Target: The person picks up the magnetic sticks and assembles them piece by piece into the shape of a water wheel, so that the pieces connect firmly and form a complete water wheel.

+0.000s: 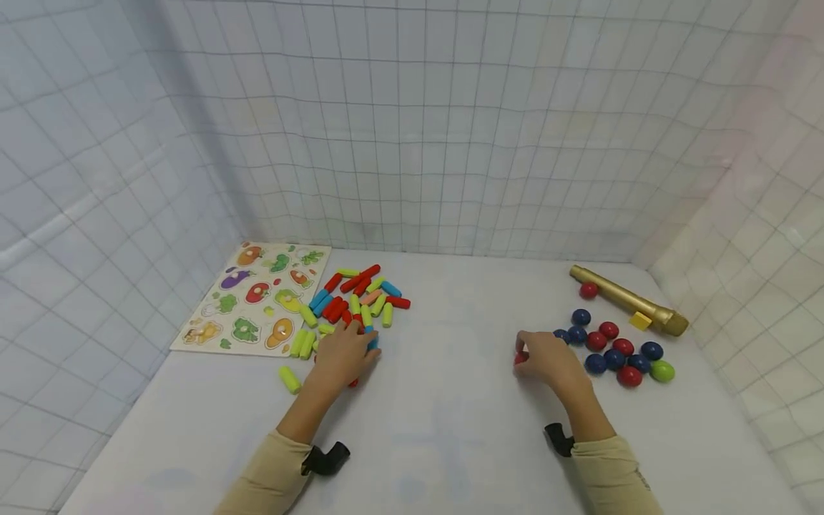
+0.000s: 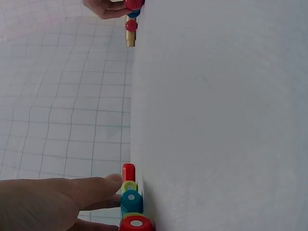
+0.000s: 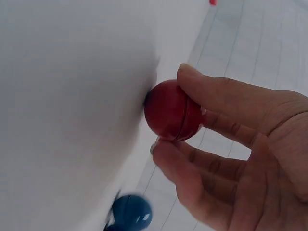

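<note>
Currently a red ball (image 3: 172, 111) is pinched by the right hand (image 1: 547, 360) at 3 o'clock, likely light, hard, slick, best gripped across its seam; left hand (image 1: 341, 355) lies flat on pegs (image 1: 360, 297).

This is a staged recording booth, not a lived-in room: a white tabletop (image 1: 444, 400) is closed in at its back and side edges by walls of pale grid-patterned sheeting (image 1: 412, 129). Only toys lie on it, a vegetable puzzle board (image 1: 254, 300) in the back-left corner and a gold tube (image 1: 627, 299) toward the back-right.
</note>
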`<state>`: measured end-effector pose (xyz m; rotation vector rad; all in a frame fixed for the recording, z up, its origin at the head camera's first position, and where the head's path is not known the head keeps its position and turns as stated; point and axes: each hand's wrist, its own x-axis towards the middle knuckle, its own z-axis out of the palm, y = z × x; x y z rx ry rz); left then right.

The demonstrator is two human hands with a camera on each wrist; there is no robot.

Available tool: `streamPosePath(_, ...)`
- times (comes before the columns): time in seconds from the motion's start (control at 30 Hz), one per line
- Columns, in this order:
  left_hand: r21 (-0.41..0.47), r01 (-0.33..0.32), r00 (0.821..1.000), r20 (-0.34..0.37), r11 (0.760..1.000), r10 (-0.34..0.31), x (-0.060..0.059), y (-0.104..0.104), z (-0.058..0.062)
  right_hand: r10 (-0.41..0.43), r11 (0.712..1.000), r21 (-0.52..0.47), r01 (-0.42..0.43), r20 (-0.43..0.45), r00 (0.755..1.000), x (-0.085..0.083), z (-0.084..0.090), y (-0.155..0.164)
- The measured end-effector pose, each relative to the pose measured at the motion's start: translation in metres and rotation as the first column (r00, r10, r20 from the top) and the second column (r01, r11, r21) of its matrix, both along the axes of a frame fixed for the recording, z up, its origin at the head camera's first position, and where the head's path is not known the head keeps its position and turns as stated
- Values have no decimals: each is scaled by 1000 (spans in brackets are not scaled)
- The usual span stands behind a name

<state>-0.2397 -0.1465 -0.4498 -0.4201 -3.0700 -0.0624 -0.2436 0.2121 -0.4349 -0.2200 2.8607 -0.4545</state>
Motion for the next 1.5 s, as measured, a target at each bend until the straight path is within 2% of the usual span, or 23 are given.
streamPosePath(0.1,27,-11,1000,-15,1000,12,2,4,0,93,995,-49,-93,7,996,-2,2,-22)
streamPosePath(0.2,95,-20,1000,3,995,20,4,5,-1,163,983,-90,-161,18,986,-3,5,-45)
streamPosePath(0.4,174,-49,999,19,984,46,6,9,-4,197,974,-115,-193,25,980,0,5,-74)
streamPosePath(0.53,153,-57,998,21,987,54,1,16,-2,185,979,-81,-186,-16,983,5,3,-77)
streamPosePath(0.77,44,-106,992,71,993,102,-8,20,3,207,975,-63,-213,-95,974,2,7,-77)
streamPosePath(0.87,31,-105,992,72,994,103,-4,19,1,217,972,-65,-224,-99,971,3,4,-79)
streamPosePath(1.0,30,-105,992,75,994,102,6,15,-7,236,966,-84,-244,-95,967,8,-5,-83)
streamPosePath(1.1,36,-88,994,68,995,85,13,13,-11,251,961,-98,-260,-98,963,13,-7,-84)
streamPosePath(1.27,26,-69,997,37,997,68,14,14,-10,262,956,-109,-272,-93,961,14,-9,-87)
streamPosePath(1.37,126,-46,997,69,991,37,14,20,-7,275,953,-99,-285,-102,956,14,-11,-90)
streamPosePath(1.43,224,-3,992,125,975,-25,15,29,-6,286,950,-93,-298,-119,951,13,-11,-92)
streamPosePath(1.5,305,46,977,185,951,-106,17,39,-4,291,948,-90,-305,-135,947,11,-10,-94)
